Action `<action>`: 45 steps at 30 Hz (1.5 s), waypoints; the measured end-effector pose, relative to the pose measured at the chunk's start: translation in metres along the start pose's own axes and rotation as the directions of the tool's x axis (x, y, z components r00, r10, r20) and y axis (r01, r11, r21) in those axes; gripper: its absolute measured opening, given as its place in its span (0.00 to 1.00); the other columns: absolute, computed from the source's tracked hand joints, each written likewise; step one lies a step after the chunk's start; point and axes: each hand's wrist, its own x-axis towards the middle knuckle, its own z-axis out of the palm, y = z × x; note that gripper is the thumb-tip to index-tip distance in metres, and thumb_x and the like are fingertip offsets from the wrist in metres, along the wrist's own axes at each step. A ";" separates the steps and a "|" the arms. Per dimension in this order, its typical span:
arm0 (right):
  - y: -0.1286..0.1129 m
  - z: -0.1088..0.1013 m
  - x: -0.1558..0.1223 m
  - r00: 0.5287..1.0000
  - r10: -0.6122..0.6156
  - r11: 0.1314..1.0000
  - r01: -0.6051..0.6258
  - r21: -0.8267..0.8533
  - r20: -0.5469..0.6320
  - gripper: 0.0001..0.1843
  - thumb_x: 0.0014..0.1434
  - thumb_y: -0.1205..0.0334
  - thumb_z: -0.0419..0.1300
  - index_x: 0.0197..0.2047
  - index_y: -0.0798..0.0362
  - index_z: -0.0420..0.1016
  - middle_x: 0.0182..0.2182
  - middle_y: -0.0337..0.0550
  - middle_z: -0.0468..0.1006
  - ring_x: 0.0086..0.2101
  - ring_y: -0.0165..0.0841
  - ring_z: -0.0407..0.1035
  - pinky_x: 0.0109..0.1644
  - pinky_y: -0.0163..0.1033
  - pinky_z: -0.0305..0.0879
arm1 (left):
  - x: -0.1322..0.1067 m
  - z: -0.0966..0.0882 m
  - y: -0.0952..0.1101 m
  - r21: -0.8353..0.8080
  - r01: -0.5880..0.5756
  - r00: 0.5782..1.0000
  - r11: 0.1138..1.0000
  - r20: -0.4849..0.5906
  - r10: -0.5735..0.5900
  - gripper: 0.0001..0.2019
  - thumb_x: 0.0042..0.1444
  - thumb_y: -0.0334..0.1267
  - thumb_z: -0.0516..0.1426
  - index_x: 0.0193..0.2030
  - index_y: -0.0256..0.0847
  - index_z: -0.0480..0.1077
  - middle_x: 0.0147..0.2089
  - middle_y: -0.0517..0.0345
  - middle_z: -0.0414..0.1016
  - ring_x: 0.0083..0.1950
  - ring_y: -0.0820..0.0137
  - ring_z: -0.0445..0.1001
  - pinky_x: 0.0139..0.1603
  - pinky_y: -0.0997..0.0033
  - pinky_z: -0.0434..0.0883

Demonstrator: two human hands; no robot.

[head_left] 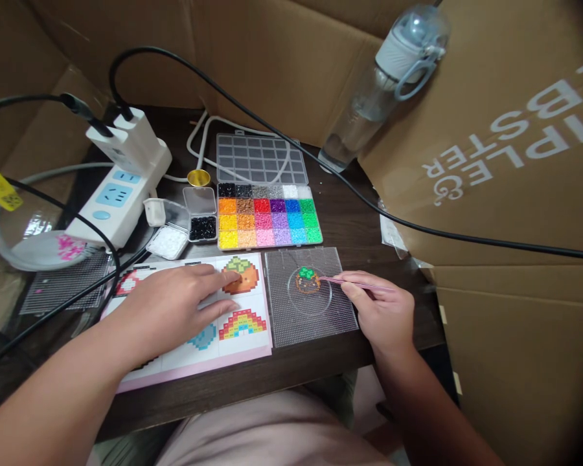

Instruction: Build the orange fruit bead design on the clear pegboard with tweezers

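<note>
Head view, logged from my remote station: left hand point(175, 298), one, thumb and index finger parted, index fingertip on the printed orange figure point(247, 282) of the pattern sheet point(252, 349); right hand point(381, 304), one, pinching a slim pink tool point(337, 280), its tip at the right edge of the bead figure, contact I cannot tell; bead figure point(308, 281), one, green-topped, on the clear pegboard point(296, 330), which lies just right of the sheet; behind, by my count: sorted bead tray point(272, 246), one, lid open; black beads point(203, 228) and white beads point(166, 241), in separate small boxes; power strip point(90, 217), left; water bottle point(362, 107), right
</note>
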 end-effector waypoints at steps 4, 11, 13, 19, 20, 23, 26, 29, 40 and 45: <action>0.001 -0.001 -0.001 1.000 0.002 1.000 -0.002 0.014 -0.005 0.07 0.55 0.69 0.66 0.32 0.49 0.85 0.31 0.40 0.85 0.33 0.33 0.80 0.40 0.35 0.78 | 0.000 -0.001 0.001 0.006 0.005 1.000 1.000 0.011 -0.005 0.23 0.64 0.55 0.49 0.61 0.53 0.71 0.55 0.54 0.79 0.50 0.56 0.79 0.50 0.57 0.74; 0.002 -0.002 -0.001 0.999 0.021 1.000 -0.020 0.018 -0.048 0.06 0.55 0.67 0.66 0.31 0.49 0.85 0.31 0.42 0.85 0.33 0.36 0.80 0.40 0.40 0.79 | -0.001 -0.002 0.002 -0.033 0.000 1.000 0.999 0.001 0.000 0.20 0.64 0.54 0.50 0.58 0.54 0.73 0.54 0.55 0.79 0.50 0.57 0.79 0.48 0.58 0.74; 0.003 -0.003 -0.002 0.998 0.021 0.999 -0.019 0.030 -0.058 0.06 0.55 0.67 0.66 0.32 0.49 0.85 0.31 0.42 0.85 0.33 0.36 0.80 0.40 0.40 0.79 | -0.001 -0.002 0.002 -0.047 0.008 1.000 0.999 -0.010 -0.009 0.20 0.63 0.53 0.51 0.57 0.55 0.73 0.53 0.55 0.79 0.49 0.57 0.79 0.49 0.59 0.74; 0.011 -0.004 -0.003 0.995 0.042 0.994 -0.032 0.103 -0.092 0.06 0.55 0.67 0.67 0.34 0.47 0.85 0.33 0.41 0.85 0.35 0.35 0.80 0.41 0.38 0.78 | -0.001 0.000 0.000 -0.033 0.015 1.000 0.999 0.004 -0.015 0.21 0.64 0.53 0.51 0.59 0.53 0.73 0.55 0.54 0.79 0.50 0.55 0.79 0.50 0.56 0.73; 0.012 -0.004 -0.003 0.994 0.048 0.993 -0.037 0.114 -0.098 0.06 0.55 0.67 0.67 0.34 0.48 0.85 0.33 0.41 0.85 0.35 0.35 0.80 0.42 0.38 0.78 | -0.001 0.001 0.000 -0.030 0.014 1.000 0.999 0.007 -0.014 0.21 0.64 0.53 0.51 0.59 0.53 0.72 0.55 0.54 0.79 0.50 0.55 0.79 0.50 0.56 0.73; 0.014 -0.003 -0.003 0.993 0.058 0.992 -0.046 0.119 -0.102 0.05 0.55 0.66 0.68 0.35 0.48 0.85 0.33 0.42 0.85 0.35 0.35 0.80 0.42 0.38 0.77 | -0.002 0.001 -0.001 -0.029 0.004 1.000 1.000 0.002 -0.004 0.21 0.64 0.53 0.51 0.60 0.52 0.72 0.56 0.53 0.78 0.50 0.55 0.79 0.51 0.55 0.73; 0.015 -0.003 -0.003 0.992 0.054 0.994 -0.043 0.102 -0.111 0.04 0.55 0.66 0.68 0.35 0.50 0.85 0.33 0.43 0.85 0.35 0.36 0.80 0.42 0.40 0.77 | -0.002 0.001 -0.001 -0.034 -0.004 1.000 0.999 -0.007 0.003 0.21 0.64 0.53 0.51 0.59 0.52 0.72 0.55 0.52 0.78 0.50 0.56 0.79 0.50 0.56 0.73; 0.014 -0.004 -0.004 0.991 0.072 0.994 -0.063 0.084 -0.112 0.04 0.55 0.65 0.68 0.35 0.51 0.85 0.34 0.44 0.85 0.36 0.38 0.80 0.43 0.42 0.78 | -0.002 0.000 0.000 -0.037 -0.013 1.000 0.999 -0.019 0.012 0.20 0.64 0.53 0.51 0.58 0.52 0.73 0.53 0.52 0.79 0.48 0.56 0.79 0.48 0.57 0.74; 0.015 -0.003 -0.005 0.985 0.125 0.988 -0.112 0.110 -0.115 0.03 0.56 0.64 0.67 0.33 0.49 0.85 0.32 0.43 0.85 0.34 0.37 0.80 0.41 0.41 0.78 | -0.002 -0.001 0.001 -0.070 -0.040 0.998 0.997 -0.041 0.037 0.18 0.64 0.50 0.52 0.57 0.52 0.74 0.51 0.53 0.80 0.49 0.58 0.79 0.47 0.60 0.73; 0.009 -0.002 -0.002 0.990 0.092 0.995 -0.086 0.060 -0.107 0.05 0.56 0.65 0.67 0.32 0.48 0.85 0.31 0.41 0.85 0.33 0.34 0.80 0.40 0.37 0.78 | -0.002 -0.001 0.000 -0.035 -0.049 0.998 0.998 -0.032 0.048 0.19 0.65 0.51 0.51 0.58 0.52 0.73 0.52 0.53 0.80 0.50 0.59 0.78 0.47 0.60 0.73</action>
